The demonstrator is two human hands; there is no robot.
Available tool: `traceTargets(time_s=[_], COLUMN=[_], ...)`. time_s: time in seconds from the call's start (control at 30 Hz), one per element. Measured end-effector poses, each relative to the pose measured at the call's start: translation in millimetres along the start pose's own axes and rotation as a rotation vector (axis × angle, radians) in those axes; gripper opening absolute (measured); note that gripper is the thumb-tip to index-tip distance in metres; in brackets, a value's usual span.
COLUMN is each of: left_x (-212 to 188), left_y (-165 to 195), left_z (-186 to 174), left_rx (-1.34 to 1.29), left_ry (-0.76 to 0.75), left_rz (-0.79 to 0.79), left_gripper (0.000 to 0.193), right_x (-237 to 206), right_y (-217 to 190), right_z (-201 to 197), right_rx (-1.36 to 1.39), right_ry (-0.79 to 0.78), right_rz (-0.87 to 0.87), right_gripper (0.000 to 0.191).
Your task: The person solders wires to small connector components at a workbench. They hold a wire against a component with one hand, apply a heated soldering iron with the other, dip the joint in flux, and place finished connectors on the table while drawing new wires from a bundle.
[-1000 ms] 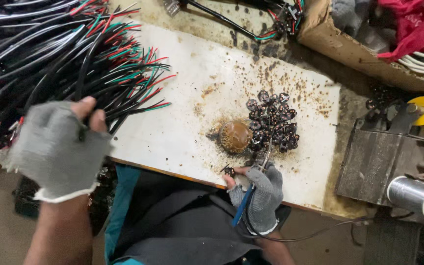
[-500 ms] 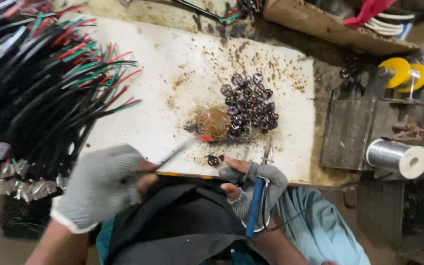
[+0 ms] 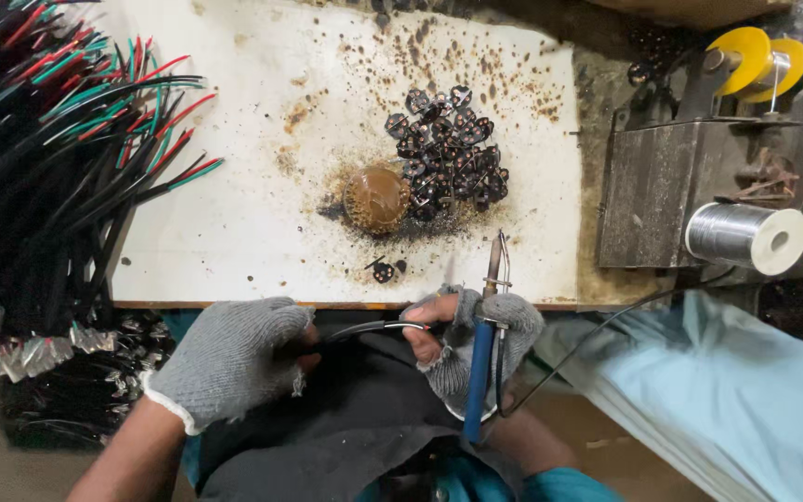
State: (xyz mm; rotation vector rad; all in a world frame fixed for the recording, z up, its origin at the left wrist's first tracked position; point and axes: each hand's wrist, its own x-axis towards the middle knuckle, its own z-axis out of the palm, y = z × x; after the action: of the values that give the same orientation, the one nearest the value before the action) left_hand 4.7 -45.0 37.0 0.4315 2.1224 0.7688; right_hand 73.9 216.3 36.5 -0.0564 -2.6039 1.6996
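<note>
On the work board (image 3: 234, 232) a round lump of flux (image 3: 375, 197) lay near the middle, and a heap of small metal terminals (image 3: 448, 158) lay just beside it, to its right and behind. A bundle of cables (image 3: 58, 177) lay over the left edge of the board, while a metal block (image 3: 652, 195) stood right of the board, with a solder spool (image 3: 745, 238) at its right and two reels (image 3: 756, 58) behind it. Before the near edge, the left hand (image 3: 230, 358) and the right hand (image 3: 476, 339) were side by side with a cable (image 3: 364, 328) between them, and the soldering iron (image 3: 485, 344) in the right hand reached over the edge of the board.
</note>
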Motion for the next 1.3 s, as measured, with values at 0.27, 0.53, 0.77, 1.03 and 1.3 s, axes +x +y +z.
traceTargets(time_s=[0.27, 0.53, 0.77, 1.03, 1.3], left_x=[20.8, 33.2, 27.3, 23.1, 25.4], left_y=[25.4, 25.7, 36.5, 36.2, 39.2], left_z=[20.7, 39.1, 35.5, 33.7, 35.6], left_rx=[-0.477, -0.329, -0.852, -0.385, -0.335], left_ry=[0.134, 0.397, 0.039, 0.483, 0.467], left_rz=[0.331, 0.408, -0.008, 0.414, 0.376], left_gripper=[0.036, 0.033, 0.03, 0.01, 0.014], right_x=[-2.0, -1.0, 5.0, 1.9, -13.0], right_y=[13.7, 5.1, -0.7, 20.5, 33.5], right_z=[4.6, 5.2, -2.9, 7.7, 18.0], right_rx=[0.07, 0.074, 0.058, -0.028, 0.273], right_ry=[-0.131, -0.001, -0.102, -0.024, 0.139], right_rz=[0.045, -0.002, 0.238, 0.072, 0.087], right_gripper=[0.017, 0.016, 0.02, 0.023, 0.056])
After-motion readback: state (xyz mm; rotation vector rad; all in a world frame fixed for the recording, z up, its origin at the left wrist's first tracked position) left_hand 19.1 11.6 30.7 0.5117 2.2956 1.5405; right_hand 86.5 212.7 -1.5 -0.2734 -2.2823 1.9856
